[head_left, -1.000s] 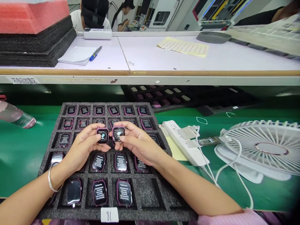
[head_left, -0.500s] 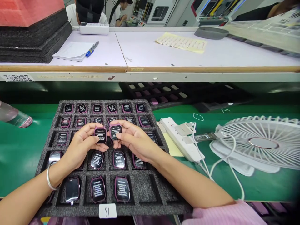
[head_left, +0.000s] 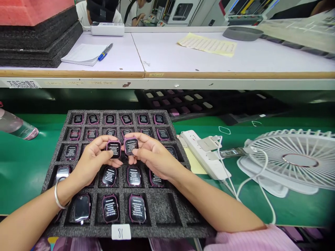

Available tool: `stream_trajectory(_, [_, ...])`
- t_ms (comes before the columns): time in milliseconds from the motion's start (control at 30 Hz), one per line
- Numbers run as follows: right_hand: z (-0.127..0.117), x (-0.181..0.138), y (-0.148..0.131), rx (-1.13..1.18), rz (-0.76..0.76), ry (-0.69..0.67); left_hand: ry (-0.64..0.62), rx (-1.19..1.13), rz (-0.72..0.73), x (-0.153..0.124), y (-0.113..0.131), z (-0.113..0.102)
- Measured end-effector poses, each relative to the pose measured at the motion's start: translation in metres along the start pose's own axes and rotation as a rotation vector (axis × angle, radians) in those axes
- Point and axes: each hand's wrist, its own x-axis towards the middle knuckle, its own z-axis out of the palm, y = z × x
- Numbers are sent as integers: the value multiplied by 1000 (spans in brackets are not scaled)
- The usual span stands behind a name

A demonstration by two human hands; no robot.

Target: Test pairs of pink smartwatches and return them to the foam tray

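A black foam tray (head_left: 162,212) with a "81" label lies on the green mat, its pockets filled with several pink-rimmed smartwatch bodies. My left hand (head_left: 90,162), a silver bangle on its wrist, is closed around one watch body (head_left: 114,149) held above the tray's middle. My right hand (head_left: 154,157) grips a second watch body (head_left: 131,145) right beside it. Both screens face up and show white text on black. The two watches almost touch.
A white power strip (head_left: 202,157) with plugs and cables lies right of the tray, then a white fan (head_left: 293,160). A clear bottle (head_left: 15,127) lies at the left. Behind, a raised shelf carries a notepad, pen (head_left: 105,52), yellow sheet and stacked foam (head_left: 39,38). People sit beyond it.
The screens of both held watches went from a round graphic to lines of text. My hands stayed over the tray's middle, with only a slight shift of view.
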Motion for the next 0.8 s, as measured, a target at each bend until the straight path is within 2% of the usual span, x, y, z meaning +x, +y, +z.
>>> stream_trajectory(433, [3, -2, 0, -32, -43, 27, 1, 45, 25, -2, 0, 2])
stream_trajectory(667, [2, 1, 0, 110, 44, 62, -39, -56, -11, -2, 1, 0])
stream_trajectory(800, [2, 0, 1, 64, 20, 67, -40, -11, -6, -4, 1, -1])
